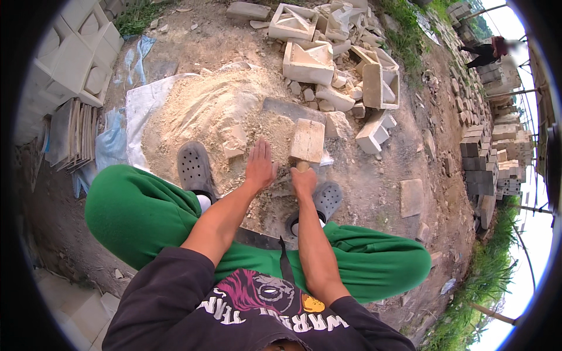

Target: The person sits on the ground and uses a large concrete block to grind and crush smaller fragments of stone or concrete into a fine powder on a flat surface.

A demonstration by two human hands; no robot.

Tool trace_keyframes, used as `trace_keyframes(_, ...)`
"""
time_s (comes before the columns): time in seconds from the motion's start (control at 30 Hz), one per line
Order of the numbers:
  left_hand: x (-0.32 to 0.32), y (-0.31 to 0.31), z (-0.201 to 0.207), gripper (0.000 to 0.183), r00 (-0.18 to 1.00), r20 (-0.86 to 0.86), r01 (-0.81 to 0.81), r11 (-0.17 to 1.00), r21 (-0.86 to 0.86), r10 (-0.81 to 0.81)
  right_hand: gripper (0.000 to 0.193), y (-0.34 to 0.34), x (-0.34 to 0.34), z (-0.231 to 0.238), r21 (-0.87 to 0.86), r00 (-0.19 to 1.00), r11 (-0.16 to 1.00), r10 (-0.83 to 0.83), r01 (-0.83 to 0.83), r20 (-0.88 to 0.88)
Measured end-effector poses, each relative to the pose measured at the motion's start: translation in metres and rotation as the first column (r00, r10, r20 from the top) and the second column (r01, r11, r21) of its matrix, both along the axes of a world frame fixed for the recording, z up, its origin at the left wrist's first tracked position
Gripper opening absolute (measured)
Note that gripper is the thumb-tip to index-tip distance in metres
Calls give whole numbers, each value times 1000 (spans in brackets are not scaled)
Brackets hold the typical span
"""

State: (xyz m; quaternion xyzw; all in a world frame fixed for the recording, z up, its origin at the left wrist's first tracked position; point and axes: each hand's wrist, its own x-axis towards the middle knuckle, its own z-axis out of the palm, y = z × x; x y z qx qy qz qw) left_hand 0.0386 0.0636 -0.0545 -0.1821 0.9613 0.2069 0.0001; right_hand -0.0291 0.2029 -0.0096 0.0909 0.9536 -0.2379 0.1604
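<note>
My right hand [303,182] is wrapped round the short handle of a wooden mallet [307,140], whose blocky, pale, dusty head points away from me. Beside it, to the left, my left hand [261,165] lies with fingers stretched out on the crumbled rubble, holding nothing. A pale broken lump [234,141] sits just past that hand's left side. Beyond spreads a heap of yellowish crushed powder [202,108] on a white sheet [140,111]. A dark flat slab [290,109] lies partly under the powder, behind the mallet.
Broken cream block pieces [336,96] and hollow box-shaped blocks [308,61] are piled at the far right. Stacked pale blocks [76,50] and thin boards [82,131] stand left. Grey bricks [477,155] line the right, where another person [489,52] stands far off.
</note>
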Motion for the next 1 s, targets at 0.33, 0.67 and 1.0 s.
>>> trace_keyframes(0.33,-8,42,-1,47,372,207,-789,191,584,905,48,40,-32,-22,-44,921,989,-147,140,-362)
trace_keyframes(0.67,-34,13,-35,54,180,438,-614,-247,749,881,43,23,-39,-19,-249,991,959,-136,136,21)
trace_keyframes(1.0,-63,-12,71,56,256,239,-671,-5,741,937,33,3,-55,62,-579,989,804,-146,136,30)
